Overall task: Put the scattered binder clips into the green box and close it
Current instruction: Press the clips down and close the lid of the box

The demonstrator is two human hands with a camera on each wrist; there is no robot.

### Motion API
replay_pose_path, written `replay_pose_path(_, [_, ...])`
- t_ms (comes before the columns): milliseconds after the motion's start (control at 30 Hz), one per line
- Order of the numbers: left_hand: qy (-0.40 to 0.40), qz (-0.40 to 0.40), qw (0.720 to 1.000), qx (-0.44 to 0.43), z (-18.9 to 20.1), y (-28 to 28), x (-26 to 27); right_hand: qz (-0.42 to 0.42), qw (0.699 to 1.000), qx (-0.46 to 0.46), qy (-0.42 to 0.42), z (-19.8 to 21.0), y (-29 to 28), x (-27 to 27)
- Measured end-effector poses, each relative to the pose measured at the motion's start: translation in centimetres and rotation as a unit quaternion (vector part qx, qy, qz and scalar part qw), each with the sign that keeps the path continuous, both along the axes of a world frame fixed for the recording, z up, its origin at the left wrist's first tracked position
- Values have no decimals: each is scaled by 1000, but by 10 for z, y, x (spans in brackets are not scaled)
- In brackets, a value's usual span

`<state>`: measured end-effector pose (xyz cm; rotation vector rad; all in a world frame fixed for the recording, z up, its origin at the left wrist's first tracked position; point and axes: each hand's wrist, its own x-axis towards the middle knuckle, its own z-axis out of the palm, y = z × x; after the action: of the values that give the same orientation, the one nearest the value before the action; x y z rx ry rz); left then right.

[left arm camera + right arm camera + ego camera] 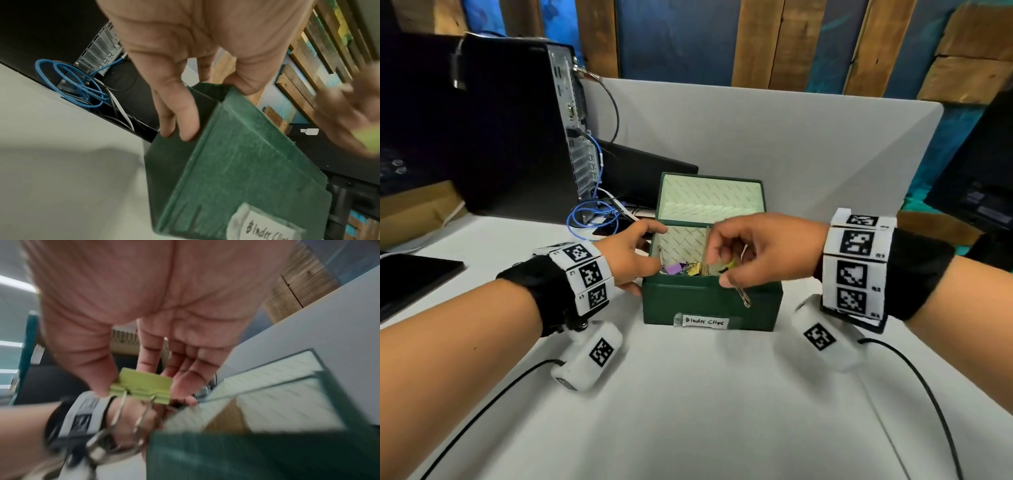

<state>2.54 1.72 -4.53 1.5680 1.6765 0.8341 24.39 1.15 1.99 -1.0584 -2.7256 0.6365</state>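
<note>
White matte worktop [688,411], smooth, w/ a black PC tower [510,120] at its far left edge and a coil of blue cable [592,216] beside it. Green box [709,305], rectangular, textured card-like walls, sits mid-worktop toward the far edge; hinged lid upright, pale patterned lining inside, handwritten "Binder Clips" label [705,321] on front. Left hand [633,253] grips box's left wall, thumb over the rim. Right hand [753,250] over the open box, pinching a yellow-green binder clip [144,386], its wire handles hanging. More coloured clips [683,268] lie inside the box.
</note>
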Motion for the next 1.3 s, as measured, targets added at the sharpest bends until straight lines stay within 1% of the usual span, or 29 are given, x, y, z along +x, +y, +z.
replay_pose_path(67, [5, -7, 1000, -3, -1, -3, 1, -25, 996, 40, 69, 13, 6, -14])
replay_pose_path(133, [8, -11, 1000, -7, 0, -6, 2, -61, 990, 71, 108, 18, 15, -28])
replay_pose_path(200, [4, -12, 1000, -12, 2, -8, 3, -98, 986, 72, 113, 17, 24, -39])
replay_pose_path(267, [-1, -13, 1000, -15, 2, -9, 3, -122, 987, 56, 91, 11, 32, -44])
replay_pose_path(333, [-14, -13, 1000, -17, 2, -10, 1, -140, 985, 45, 85, 8, 37, -40])
replay_pose_path(400, [-20, -10, 1000, -18, 1, -8, 0, -169, 979, 51, 103, 10, 41, -28])
replay_pose_path(467, [-16, -6, 1000, -23, 2, -7, 0, -217, 964, 52, 143, 12, 48, -12])
replay_pose_path(533, [-6, -3, 1000, -24, 2, -6, 0, -287, 940, 48, 180, 12, 62, 7])
replay_pose_path(600, [-1, -4, 1000, -24, 2, -5, 0, -356, 917, 23, 178, 8, 74, 24])
replay_pose_path(667, [-2, -5, 1000, -25, 2, -5, -1, -397, 899, -48, 177, 2, 83, 35])
replay_pose_path(700, [-4, -6, 1000, -27, 2, -5, -1, -409, 885, -104, 199, -1, 85, 37])
replay_pose_path(800, [-12, -11, 999, -32, 2, -6, -3, -400, 827, -264, 294, -10, 87, 40])
replay_pose_path(833, [-13, -13, 999, -35, 3, -5, -4, -388, 815, -296, 312, -11, 89, 40])
replay_pose_path(900, [-11, -19, 999, -44, 3, -5, -5, -378, 803, -322, 330, -12, 94, 41])
replay_pose_path(1000, [-6, -29, 998, -52, 5, -5, -5, -388, 793, -322, 343, -14, 100, 40])
replay_pose_path(1133, [-25, -37, 997, -61, 5, -5, -5, -390, 778, -292, 396, -14, 104, 40])
replay_pose_path(1233, [-66, -24, 995, -64, 6, -6, 0, -378, 788, -256, 413, -1, 100, 45])
replay_pose_path(1267, [-83, -14, 994, -71, 8, -7, 2, -374, 796, -239, 411, 2, 97, 45])
replay_pose_path(1300, [-105, -1, 992, -75, 10, -8, 3, -362, 813, -215, 401, 5, 92, 46])
